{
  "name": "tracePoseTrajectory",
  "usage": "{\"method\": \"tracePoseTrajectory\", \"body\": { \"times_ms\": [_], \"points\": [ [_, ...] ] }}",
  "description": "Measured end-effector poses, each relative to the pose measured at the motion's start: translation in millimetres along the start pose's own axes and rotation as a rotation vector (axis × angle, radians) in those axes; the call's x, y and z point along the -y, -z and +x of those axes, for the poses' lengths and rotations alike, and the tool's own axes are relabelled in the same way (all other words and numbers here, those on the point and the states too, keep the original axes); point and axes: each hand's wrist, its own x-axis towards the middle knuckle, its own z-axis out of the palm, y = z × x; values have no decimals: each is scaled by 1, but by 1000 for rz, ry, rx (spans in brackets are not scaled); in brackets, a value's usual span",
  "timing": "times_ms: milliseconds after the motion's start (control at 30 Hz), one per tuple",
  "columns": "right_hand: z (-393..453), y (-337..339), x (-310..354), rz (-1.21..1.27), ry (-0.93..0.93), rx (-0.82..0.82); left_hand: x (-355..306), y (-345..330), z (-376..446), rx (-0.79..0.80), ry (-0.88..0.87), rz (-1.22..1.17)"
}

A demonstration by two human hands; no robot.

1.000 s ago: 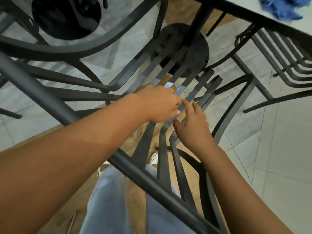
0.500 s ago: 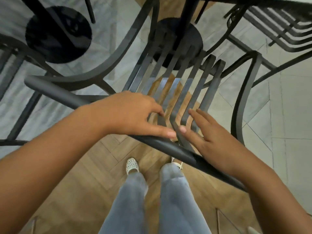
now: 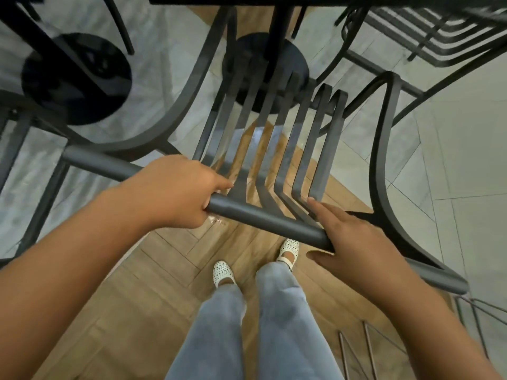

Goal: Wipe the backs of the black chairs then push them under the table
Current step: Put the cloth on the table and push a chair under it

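I look straight down on a black metal chair (image 3: 296,149) with a slatted seat. Its round top rail (image 3: 260,215) runs across in front of me, from upper left to lower right. My left hand (image 3: 175,196) grips this rail left of the slats, fingers curled over it and thumb beneath. My right hand (image 3: 356,242) lies across the rail further right, with straight fingers reaching a slat and the thumb spread on the near side. The dark table edge (image 3: 301,0) runs along the top of the view, and the chair's seat points toward it. No cloth is in view.
The table's round black pedestal base (image 3: 293,64) stands on the floor beyond the seat, and a second base (image 3: 76,78) is at upper left. Another black chair (image 3: 439,37) stands at upper right, and more black framing (image 3: 27,127) at left. My feet (image 3: 223,272) are on wood flooring behind the chair.
Both hands came up from the seat slats to the top rail. My left hand closed round the rail. The right hand slid further right along it and its thumb spread out.
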Motion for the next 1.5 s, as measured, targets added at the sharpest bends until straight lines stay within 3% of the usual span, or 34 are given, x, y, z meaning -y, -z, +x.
{"method": "tracePoseTrajectory", "body": {
  "times_ms": [133, 333, 500, 733, 1000, 1500],
  "points": [
    [3, -8, 3, 10, -124, -89, -5, -2, -3, -34, 76, 100],
    [5, -19, -2, 8, -156, -198, -13, -5, -3, -53, 174, 160],
    [6, -33, -16, 11, -109, -330, -20, -7, -6, -83, 232, 191],
    [2, -30, -59, -6, 45, -443, -52, -17, 2, -156, 263, 60],
    [7, -16, -111, -24, 134, -433, -94, -18, 24, -118, 392, 50],
    [44, 23, -202, -94, 304, -413, -142, 3, 82, -137, 452, -45]
  ]
}}
